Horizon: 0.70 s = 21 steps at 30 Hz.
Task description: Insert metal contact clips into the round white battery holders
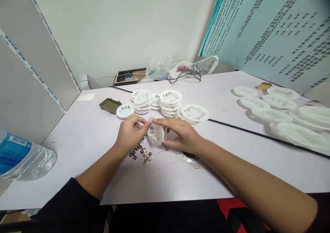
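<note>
My right hand (pixel 179 132) grips a white round plastic battery holder (pixel 156 135) by its rim, thumb below and fingers on top. The holder is tilted up, its inner side with small metal contacts showing. At its upper left edge, the thumb and fingertips of my left hand (pixel 132 130) are pinched together; what lies between them is too small to make out. A loose pile of small metal battery contacts (pixel 140 151) lies on the table below my left hand. A few more show beside the held holder, partly hidden by my right hand.
Stacks of white holders (pixel 170 99) stand behind my hands; more white discs (pixel 278 111) spread at the right. An olive plastic tray (pixel 110 105) lies left of the stacks. A water bottle (pixel 23 157) is at the left edge. A black cable (pixel 242 130) crosses the table (pixel 165 185).
</note>
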### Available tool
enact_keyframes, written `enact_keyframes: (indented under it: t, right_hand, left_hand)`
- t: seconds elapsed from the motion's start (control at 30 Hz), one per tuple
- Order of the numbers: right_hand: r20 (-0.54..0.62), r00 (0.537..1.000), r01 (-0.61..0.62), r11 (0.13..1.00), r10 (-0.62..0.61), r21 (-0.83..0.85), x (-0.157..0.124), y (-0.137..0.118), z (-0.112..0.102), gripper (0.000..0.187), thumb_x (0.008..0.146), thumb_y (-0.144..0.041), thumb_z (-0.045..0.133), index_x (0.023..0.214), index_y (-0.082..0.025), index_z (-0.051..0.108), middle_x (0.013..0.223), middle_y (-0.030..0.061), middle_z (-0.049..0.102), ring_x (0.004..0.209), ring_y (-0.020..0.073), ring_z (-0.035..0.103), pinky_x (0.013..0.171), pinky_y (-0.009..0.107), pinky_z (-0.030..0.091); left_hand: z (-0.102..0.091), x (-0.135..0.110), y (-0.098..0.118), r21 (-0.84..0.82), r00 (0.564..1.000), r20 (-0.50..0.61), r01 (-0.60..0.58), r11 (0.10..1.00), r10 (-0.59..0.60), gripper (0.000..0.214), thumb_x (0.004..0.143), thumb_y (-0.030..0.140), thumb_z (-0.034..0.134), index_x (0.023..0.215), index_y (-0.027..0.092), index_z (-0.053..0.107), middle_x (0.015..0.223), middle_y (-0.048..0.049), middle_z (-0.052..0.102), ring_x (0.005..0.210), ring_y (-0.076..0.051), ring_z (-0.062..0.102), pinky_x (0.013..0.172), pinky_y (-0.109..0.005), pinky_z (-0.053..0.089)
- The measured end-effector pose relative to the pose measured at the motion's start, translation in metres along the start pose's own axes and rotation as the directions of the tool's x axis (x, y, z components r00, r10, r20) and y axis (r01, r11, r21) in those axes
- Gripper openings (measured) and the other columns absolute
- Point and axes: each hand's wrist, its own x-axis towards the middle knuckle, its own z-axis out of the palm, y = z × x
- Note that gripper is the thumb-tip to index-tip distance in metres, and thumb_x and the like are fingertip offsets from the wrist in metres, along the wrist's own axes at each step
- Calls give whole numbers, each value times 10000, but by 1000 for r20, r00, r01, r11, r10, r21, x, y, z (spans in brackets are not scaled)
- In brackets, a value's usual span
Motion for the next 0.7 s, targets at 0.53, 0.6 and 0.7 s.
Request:
enact_keyframes:
  t: [0.53, 0.6, 0.7]
  right_hand:
    - [-49, 998, -25, 991, 32, 134, 3, 1, 0, 684, 839, -111, 656, 1470, -334, 516, 1163, 74, 645, 1001, 216, 649, 768, 354, 621]
    - [-48, 989, -134, 978, 143, 157, 3, -1, 0, 599, 807, -111, 655, 1368, -314, 593, 1142, 78, 615, 1021, 227, 630, 752, 351, 618]
    - [16, 938, -337, 900, 346, 275, 3, -5, 2, 494, 742, -89, 627, 1204, -263, 644, 1134, 86, 581, 1039, 237, 615, 726, 334, 609]
  left_hand:
    - [-5, 8, -2, -321, 980, 170, 153, 935, -102, 297, 751, 411, 803, 746, 167, 633, 651, 26, 540, 578, -101, 451, 558, -240, 369]
    - [-9, 10, -3, -335, 981, 170, 150, 930, -97, 304, 754, 421, 802, 751, 172, 627, 642, 27, 524, 577, -105, 447, 553, -240, 361]
    - [-11, 10, -2, -374, 980, 192, 119, 920, -48, 331, 750, 447, 807, 756, 176, 617, 627, 31, 510, 573, -104, 436, 550, -238, 357]
